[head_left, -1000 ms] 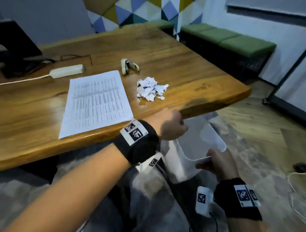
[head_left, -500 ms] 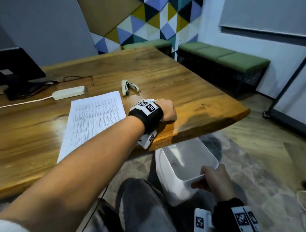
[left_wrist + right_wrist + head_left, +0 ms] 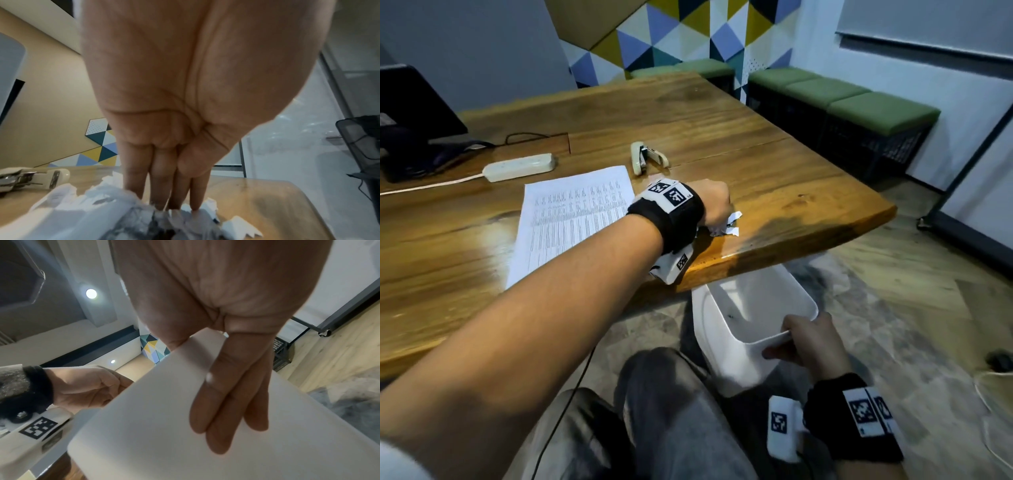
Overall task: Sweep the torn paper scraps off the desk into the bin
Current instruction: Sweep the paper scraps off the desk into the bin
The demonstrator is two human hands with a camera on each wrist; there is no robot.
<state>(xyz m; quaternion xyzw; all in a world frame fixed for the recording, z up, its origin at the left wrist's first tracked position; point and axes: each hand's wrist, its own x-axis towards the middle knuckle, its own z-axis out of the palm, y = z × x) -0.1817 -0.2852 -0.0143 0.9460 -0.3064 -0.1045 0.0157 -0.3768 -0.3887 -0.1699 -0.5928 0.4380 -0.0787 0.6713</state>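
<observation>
The torn white paper scraps [image 3: 730,225] lie near the front edge of the wooden desk [image 3: 774,178], mostly hidden under my left hand [image 3: 714,202]. In the left wrist view my left hand [image 3: 170,186] has its fingers straight and together, their tips pressed into the scraps [image 3: 115,211]. Below the desk edge is the white bin [image 3: 736,349], its mouth open upward. My right hand [image 3: 808,342] pinches its near rim, thumb inside and fingers flat on the outer wall. The right wrist view shows those fingers [image 3: 232,399] on the bin [image 3: 154,426].
A printed sheet [image 3: 575,219] lies left of my left hand. A stapler [image 3: 645,158] sits just behind the hand, and a power strip [image 3: 518,167] and a monitor [image 3: 410,113] are further back left. My knees [image 3: 661,411] are beside the bin. Green benches [image 3: 842,99] line the wall.
My left hand rose from beside the bin onto the desk and now covers the scrap pile. The bin, still in my right hand, dropped to sit under the desk edge.
</observation>
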